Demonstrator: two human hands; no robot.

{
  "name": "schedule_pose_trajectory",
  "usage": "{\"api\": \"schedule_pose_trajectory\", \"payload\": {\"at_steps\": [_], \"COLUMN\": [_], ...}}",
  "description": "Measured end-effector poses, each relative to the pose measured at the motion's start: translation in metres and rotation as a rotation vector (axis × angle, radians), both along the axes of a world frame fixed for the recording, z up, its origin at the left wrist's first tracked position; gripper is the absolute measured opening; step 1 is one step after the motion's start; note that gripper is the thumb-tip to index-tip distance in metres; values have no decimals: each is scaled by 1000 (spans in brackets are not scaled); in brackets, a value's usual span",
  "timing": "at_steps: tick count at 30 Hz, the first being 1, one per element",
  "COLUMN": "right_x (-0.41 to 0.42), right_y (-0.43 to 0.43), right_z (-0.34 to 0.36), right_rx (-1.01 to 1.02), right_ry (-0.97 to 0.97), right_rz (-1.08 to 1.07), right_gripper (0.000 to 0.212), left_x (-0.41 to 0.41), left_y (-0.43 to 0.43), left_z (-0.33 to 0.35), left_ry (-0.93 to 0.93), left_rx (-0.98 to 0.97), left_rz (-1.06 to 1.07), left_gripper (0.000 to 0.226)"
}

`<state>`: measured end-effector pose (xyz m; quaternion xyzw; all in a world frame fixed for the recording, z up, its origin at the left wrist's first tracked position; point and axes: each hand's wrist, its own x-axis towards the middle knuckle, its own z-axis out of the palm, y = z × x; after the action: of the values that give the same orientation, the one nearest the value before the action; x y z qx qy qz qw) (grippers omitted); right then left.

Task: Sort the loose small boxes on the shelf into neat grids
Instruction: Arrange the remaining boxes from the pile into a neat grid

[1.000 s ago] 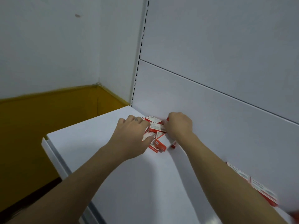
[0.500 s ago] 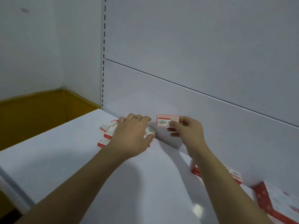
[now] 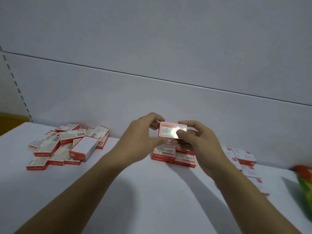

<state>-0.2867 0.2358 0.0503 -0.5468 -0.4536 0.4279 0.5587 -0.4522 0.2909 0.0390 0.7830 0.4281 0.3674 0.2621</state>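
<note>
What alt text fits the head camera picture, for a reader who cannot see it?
A left hand and a right hand hold one small box, red and white, above a neat group of the same boxes on a white shelf. A loose pile lies at the left; white boxes and a green bag sit at the right.

Head view. Both hands hold one small red-and-white box (image 3: 172,129) above the white shelf (image 3: 152,191), its printed face toward the camera. The left hand (image 3: 141,141) pinches the box's left end; the right hand (image 3: 197,144) grips its right end, thumb on the face. Directly below lies a neat group of like boxes (image 3: 175,157) set against the back panel (image 3: 152,102). A loose heap of boxes (image 3: 67,146) lies at left, and white boxes (image 3: 241,157) lie in rows at right. A green-and-orange packet (image 3: 305,186) shows at the right edge.
</note>
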Motion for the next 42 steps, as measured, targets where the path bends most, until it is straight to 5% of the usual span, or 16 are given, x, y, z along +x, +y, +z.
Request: {"api": "schedule_pose_trajectory", "payload": {"at_steps": [6, 11, 15, 21, 25, 32, 36, 42], "right_x": [26, 28, 25, 23, 16, 18, 21, 25], "right_y": [-21, -28, -30, -40, -45, -45, -45, -49], "right_z": [-14, -27, -40, -48, -54, -58, -56, -46], "right_rx": [-105, -115, -29, -9, -51, -24, 11, 50], "right_ry": [-32, -52, 20, 414, 543, 326, 293, -90], "right_rz": [-1, 136, -14, -92, -123, -234, -245, -77], "right_gripper": [15, 64, 47, 34, 27, 19, 9, 42], "left_x": [21, 41, 52, 44, 42, 35, 35, 34], "left_y": [-8, -17, -25, -51, -52, -39, -43, -42], "left_z": [-5, -18, -32, -58, -53, -48, -46, -51], "left_ry": [-261, -490, -493, -275, -263, -435, -423, -322], "left_rx": [-302, -520, -440, -249, -144, -238, -290, -35], "left_rz": [-261, -237, -71, -214, -152, -1, -70, -50], "left_gripper": [39, 27, 21, 68, 54, 22, 31, 38]}}
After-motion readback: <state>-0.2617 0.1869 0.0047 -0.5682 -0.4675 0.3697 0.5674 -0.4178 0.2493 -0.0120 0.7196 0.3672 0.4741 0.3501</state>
